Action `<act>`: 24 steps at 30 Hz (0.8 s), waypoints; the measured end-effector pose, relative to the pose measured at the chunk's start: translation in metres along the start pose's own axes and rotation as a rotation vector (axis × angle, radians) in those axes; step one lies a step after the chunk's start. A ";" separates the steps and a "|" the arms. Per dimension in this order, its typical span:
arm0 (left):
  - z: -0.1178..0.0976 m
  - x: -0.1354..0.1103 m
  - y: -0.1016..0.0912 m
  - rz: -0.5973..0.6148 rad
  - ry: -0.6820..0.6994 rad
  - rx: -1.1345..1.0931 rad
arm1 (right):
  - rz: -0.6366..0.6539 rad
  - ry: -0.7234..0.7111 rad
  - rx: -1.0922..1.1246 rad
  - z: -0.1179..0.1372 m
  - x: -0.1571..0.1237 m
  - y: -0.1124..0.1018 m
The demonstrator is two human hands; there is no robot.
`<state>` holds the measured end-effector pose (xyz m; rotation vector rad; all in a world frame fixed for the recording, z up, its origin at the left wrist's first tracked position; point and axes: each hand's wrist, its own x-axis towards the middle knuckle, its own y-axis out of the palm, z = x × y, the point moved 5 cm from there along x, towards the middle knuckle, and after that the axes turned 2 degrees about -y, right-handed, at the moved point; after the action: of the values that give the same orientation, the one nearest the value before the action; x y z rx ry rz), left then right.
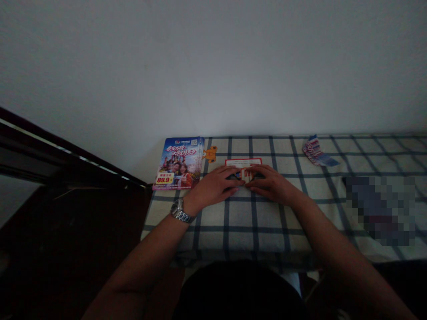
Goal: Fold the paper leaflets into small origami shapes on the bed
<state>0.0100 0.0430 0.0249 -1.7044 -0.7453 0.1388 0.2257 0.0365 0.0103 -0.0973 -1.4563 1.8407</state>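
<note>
Both hands meet over a white paper with a red border [243, 163] lying on the checked tablecloth [240, 213]. My left hand [216, 184], with a metal watch at the wrist, has its fingers curled and pressed onto the paper's near edge. My right hand [271, 183] does the same from the right, fingertips pinching a small folded part of the paper [246, 176]. The hands hide most of the paper's lower half.
A stack of colourful flyers [179, 162] lies at the table's far left corner, with a small orange cut-out [210, 154] beside it. More folded flyers [316, 152] lie at the far right. A blurred patch [380, 209] covers the right side. A white wall stands behind; dark furniture is at the left.
</note>
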 end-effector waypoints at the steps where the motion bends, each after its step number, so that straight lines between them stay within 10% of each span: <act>1: 0.000 0.000 0.001 -0.002 -0.001 0.007 | 0.003 0.000 -0.004 0.000 0.000 0.000; 24: -0.002 -0.001 0.005 -0.013 -0.028 0.088 | -0.035 0.009 0.041 0.000 0.003 -0.004</act>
<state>0.0126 0.0404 0.0205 -1.6165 -0.7601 0.1848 0.2264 0.0385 0.0148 -0.0593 -1.4050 1.8388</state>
